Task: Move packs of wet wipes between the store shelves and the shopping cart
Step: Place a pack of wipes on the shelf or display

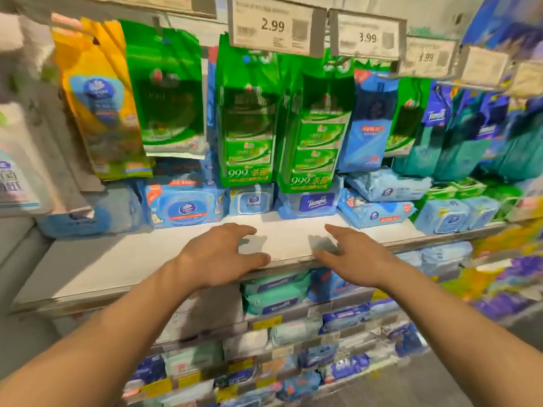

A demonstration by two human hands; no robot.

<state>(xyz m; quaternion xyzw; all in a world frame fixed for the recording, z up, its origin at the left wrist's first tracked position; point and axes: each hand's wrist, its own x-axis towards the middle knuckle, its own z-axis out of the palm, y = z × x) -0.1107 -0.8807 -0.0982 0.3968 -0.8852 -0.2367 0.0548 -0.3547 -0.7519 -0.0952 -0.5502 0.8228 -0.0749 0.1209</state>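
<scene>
Two bare hands reach over the white shelf [117, 259], both empty, fingers spread and relaxed; shopping cart not in view; packs stand at the shelf's back, straight ahead of the hands and apart from them; Tempo pack [311, 202] lies flat, long axis left-right, just beyond the right hand [349, 254], so that hand looks nearer; small blue pack [252, 201] sits ahead of the left hand [223, 254]; likely next a forward reach.

Beyond both hands, green packs [311, 133] and blue wipe packs [307, 202]: glossy plastic film, creased. Under the hands, white shelf board [117, 259]: smooth, matt. Above them, price tags [276, 24]: matt paper in clear plastic holders.
</scene>
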